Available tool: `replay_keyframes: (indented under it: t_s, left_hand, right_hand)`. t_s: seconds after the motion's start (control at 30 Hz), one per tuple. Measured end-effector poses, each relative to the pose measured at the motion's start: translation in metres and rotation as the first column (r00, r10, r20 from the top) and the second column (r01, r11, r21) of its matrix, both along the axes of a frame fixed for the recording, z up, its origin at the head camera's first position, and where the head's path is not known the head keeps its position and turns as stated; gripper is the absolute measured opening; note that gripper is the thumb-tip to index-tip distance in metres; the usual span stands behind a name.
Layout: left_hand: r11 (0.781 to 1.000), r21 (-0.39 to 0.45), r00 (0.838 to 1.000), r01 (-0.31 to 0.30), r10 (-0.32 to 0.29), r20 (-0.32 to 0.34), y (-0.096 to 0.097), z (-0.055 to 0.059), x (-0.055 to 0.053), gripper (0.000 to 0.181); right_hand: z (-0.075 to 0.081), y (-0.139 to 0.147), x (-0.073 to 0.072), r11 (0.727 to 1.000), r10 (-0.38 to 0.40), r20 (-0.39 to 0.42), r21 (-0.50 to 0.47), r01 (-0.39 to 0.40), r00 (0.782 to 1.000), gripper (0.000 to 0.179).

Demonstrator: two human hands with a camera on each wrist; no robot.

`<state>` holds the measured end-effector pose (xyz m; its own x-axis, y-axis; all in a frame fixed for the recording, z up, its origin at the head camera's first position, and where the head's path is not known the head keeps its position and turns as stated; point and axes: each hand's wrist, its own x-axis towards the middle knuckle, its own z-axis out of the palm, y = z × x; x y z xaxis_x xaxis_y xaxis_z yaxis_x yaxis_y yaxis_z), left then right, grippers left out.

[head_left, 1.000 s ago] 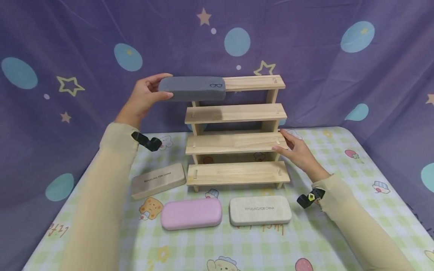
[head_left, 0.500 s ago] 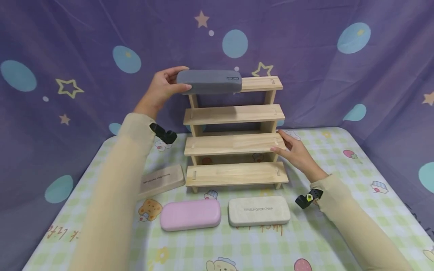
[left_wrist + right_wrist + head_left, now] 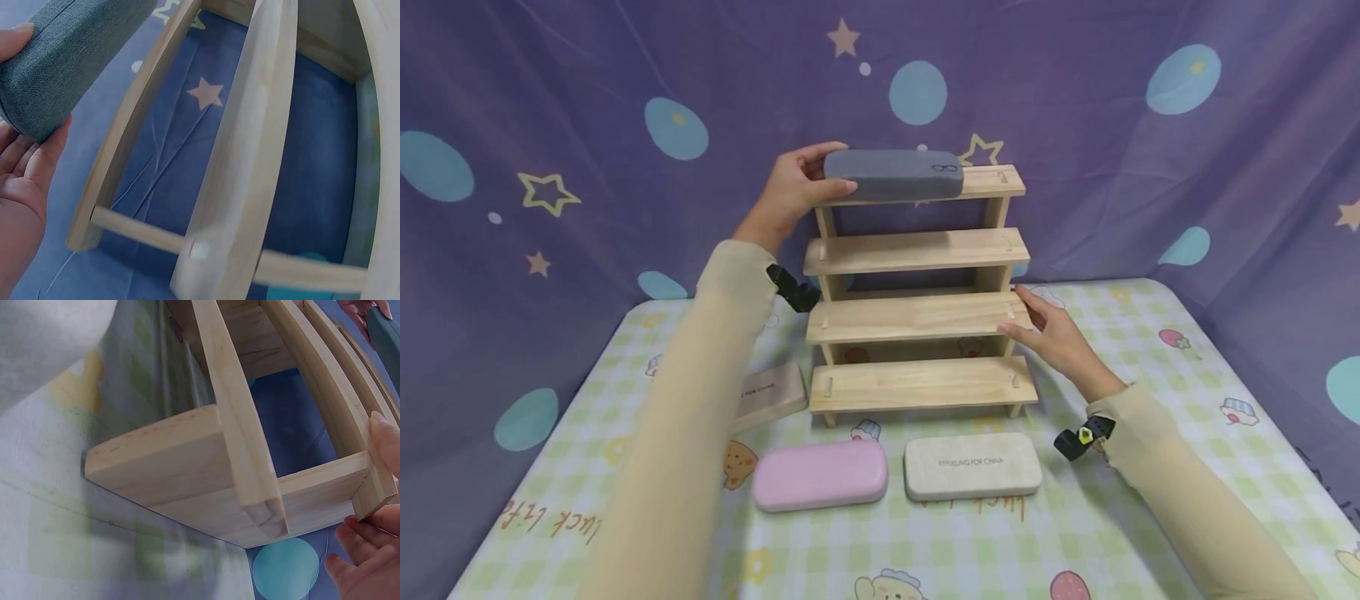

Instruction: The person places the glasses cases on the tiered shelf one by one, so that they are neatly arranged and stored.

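My left hand [image 3: 793, 187] holds a grey-blue glasses case [image 3: 895, 175] by its left end, thumb in front and fingers behind. Small printed spectacles mark the case's right side. It overlaps the top shelf of a four-step wooden display rack [image 3: 917, 383] in the head view. From the left wrist, backdrop shows between the case [image 3: 75, 69] and the top board [image 3: 134, 119]. At the rack's right side, my right hand [image 3: 1052, 337] grips the end of the second step from the bottom. The right wrist view has that thumb and fingers [image 3: 369, 550] around the board's end.
A pink glasses case [image 3: 820, 475] and a pale lettered one [image 3: 972, 467] lie in front of the rack. A beige case [image 3: 771, 396] lies left of it, partly behind my left sleeve. The checked tablecloth [image 3: 1120, 533] meets a purple curtain [image 3: 1045, 75] at the back.
My left hand has carried the grey-blue case rightward and slightly up along the top shelf. The left sleeve now covers more of the beige case. My right hand keeps its grip on the rack.
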<state>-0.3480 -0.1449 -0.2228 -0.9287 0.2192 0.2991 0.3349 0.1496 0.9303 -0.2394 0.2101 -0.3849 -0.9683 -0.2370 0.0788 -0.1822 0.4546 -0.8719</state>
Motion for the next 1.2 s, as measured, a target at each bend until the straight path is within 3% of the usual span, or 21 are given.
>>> replay_keyframes:
  t_s: [0.2,0.43,1.03,1.2]
  left_hand:
    - [1.000,0.030,0.999,-0.010,0.009,0.054,0.016,0.000,-0.005,0.059]
    - [1.000,0.025,0.999,-0.005,0.004,0.048,0.029,0.000,-0.010,0.058]
    - [0.999,-0.009,0.997,-0.039,0.040,0.066,0.037,-0.003,-0.022,0.059]
    - [0.998,-0.061,0.996,-0.030,0.035,0.078,0.036,-0.005,-0.021,0.063]
  right_hand:
    - [-0.002,0.001,-0.001,1.000,-0.007,-0.005,0.010,0.007,1.000,0.082]
    - [0.000,0.003,-0.001,1.000,-0.013,-0.015,0.018,0.013,1.000,0.083]
    - [-0.007,0.004,-0.004,0.999,-0.007,-0.034,-0.051,0.005,0.999,0.079]
    - [-0.008,0.002,-0.005,0.997,-0.008,-0.034,-0.074,0.006,0.999,0.079]
